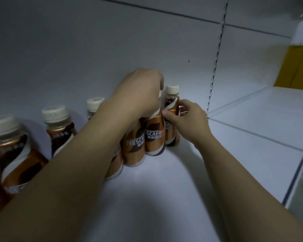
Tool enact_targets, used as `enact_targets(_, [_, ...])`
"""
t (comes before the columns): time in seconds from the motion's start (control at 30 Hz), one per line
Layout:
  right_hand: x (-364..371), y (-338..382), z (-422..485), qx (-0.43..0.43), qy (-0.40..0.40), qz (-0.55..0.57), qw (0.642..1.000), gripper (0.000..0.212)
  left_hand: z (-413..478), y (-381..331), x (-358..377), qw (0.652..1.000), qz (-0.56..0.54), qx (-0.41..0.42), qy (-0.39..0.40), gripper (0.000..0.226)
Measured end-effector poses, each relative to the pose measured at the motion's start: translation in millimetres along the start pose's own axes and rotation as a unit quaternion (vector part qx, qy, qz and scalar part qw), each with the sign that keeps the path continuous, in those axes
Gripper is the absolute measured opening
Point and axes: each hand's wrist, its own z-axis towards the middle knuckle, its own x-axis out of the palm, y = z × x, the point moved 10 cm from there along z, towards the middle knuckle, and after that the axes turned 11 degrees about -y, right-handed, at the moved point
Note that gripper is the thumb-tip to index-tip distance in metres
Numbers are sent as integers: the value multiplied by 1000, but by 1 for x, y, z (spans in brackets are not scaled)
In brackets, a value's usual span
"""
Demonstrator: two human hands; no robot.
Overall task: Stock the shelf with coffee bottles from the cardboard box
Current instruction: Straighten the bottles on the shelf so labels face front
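Observation:
Several brown and gold Nescafe coffee bottles with cream caps stand on the white shelf (156,198). My left hand (140,91) is clamped over the tops of a cluster of bottles (154,137) at the shelf's middle, hiding their caps. My right hand (185,117) pinches the side of the rightmost bottle (171,103), which stands upright at the back with its cap showing. More bottles stand to the left, one at mid-left (59,130) and one at the near left (12,151). The cardboard box is out of view.
The shelf's white back panel (94,49) rises behind the bottles. A slotted upright (215,63) divides this bay from the neighbouring white shelf (262,117) on the right. A yellow object (297,67) stands at the far right.

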Motion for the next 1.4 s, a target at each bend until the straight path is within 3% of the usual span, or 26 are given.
enact_targets(0.23, [-9, -9, -1, 34, 6, 56, 998, 32, 1, -1, 1, 998, -45, -25, -25, 39])
enact_targets(0.5, [-10, -17, -6, 32, 55, -32, 997, 36, 4, 10, -4, 996, 33, -29, -73, 38])
enact_targets(0.73, [4, -21, -8, 62, 54, 44, 996, 20, 5, 9, -2, 995, 62, -16, -72, 39])
enact_targets(0.83, [9, -25, -8, 74, 54, 74, 993, 16, 3, 4, 4, 995, 87, 12, -44, 49])
enact_targets(0.97, [12, -30, -10, 101, 79, 111, 986, 20, 1, -3, 2, 982, 173, 52, -58, 49])
enact_targets(1.2, [18, -26, -14, 107, 124, 141, 976, 20, 2, -4, 2, 978, 181, 66, -77, 48])
enact_targets(1.4, [11, -27, -11, 86, 76, 98, 989, 27, -2, -10, 2, 971, 204, 78, -94, 49])
